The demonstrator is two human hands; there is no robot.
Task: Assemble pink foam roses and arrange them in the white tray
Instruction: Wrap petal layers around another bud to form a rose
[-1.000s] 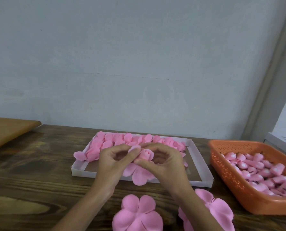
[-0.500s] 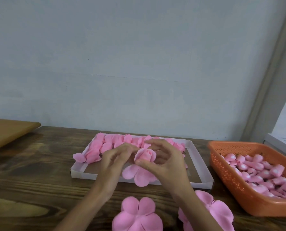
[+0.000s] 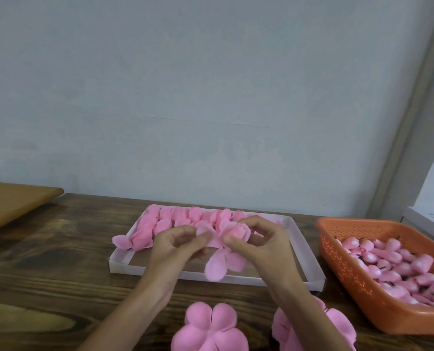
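Both hands hold one pink foam rose [image 3: 232,233] above the front part of the white tray [image 3: 124,259]. My left hand [image 3: 178,245] pinches an outer petal on the rose's left side. My right hand [image 3: 259,245] grips the bud and petals from the right, thumb in front. Two loose petals hang down below the bud. A row of finished roses [image 3: 175,220] lies along the tray's far and left sides.
An orange basket [image 3: 347,272] full of pink buds stands at the right. Two stacks of flat petal pieces lie near the table's front edge, the left stack [image 3: 208,328] and the right stack [image 3: 337,325]. A tan board [image 3: 10,201] sits at far left.
The rose has risen slightly and its petals have been folded up closer round the bud. My left hand's fingers shifted onto an outer petal.
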